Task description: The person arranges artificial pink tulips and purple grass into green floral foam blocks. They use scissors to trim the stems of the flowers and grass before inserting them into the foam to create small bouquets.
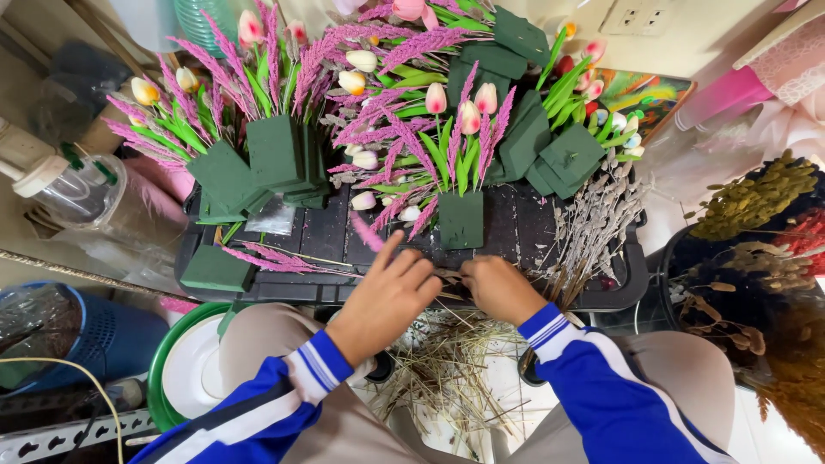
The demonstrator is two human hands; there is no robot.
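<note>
While both hands [443,292] pinch dried stems [447,277], green foam blocks [461,219] crowd the black tray [516,232].

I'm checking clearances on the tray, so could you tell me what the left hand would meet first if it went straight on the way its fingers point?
The left hand points up and right. Its likely first contact is the green foam block holding tulips, though the depth between them is unclear.

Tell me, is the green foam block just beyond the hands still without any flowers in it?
No, the green foam block already has tulips and pink sprigs standing in its top.
</note>
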